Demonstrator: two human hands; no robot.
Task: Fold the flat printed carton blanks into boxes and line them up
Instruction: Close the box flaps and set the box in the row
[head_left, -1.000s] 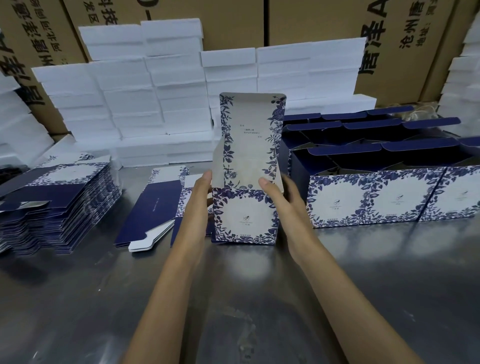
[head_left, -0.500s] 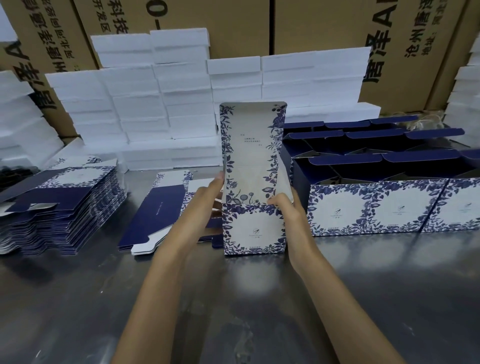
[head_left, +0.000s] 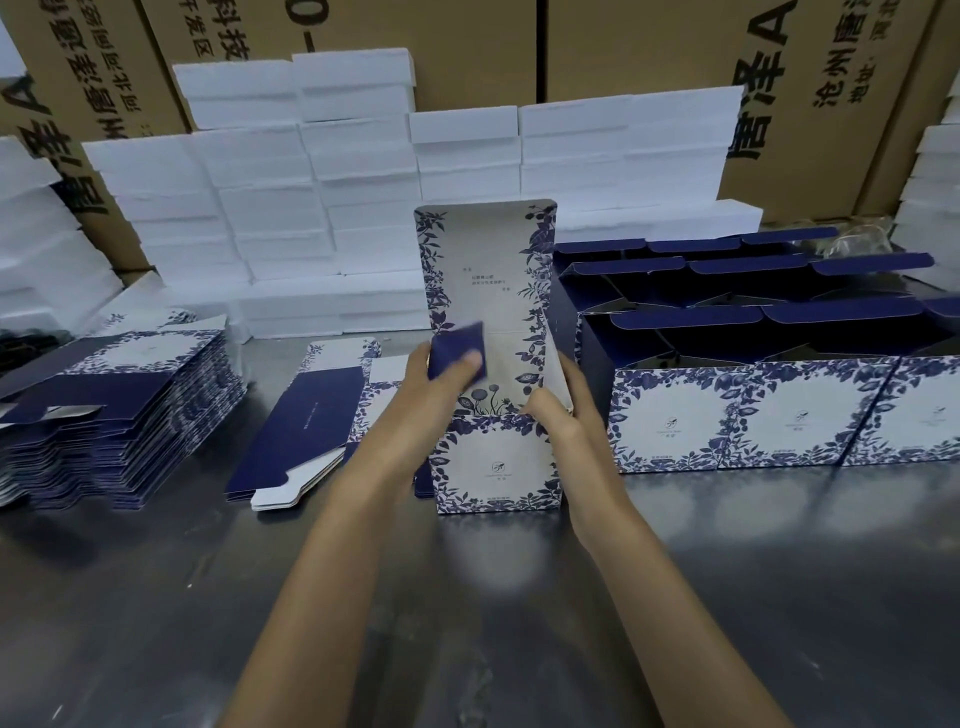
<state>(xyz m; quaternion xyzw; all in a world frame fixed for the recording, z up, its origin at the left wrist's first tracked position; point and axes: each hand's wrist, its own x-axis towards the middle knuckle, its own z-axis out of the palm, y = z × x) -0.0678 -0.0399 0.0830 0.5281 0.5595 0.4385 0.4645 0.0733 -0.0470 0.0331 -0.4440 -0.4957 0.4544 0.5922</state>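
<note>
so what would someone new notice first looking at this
Probably the half-folded blue-and-white floral carton standing in the middle of the shiny metal table, its tall lid upright, with the left hand pinching a dark blue side flap and the right hand gripping its right edge. Next, the rows of finished open boxes to its right and the stack of flat blanks at far left.

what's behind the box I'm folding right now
Behind the box rise stacked white boxes and brown shipping cartons. Its raised lid covers whatever lies directly behind.
</note>
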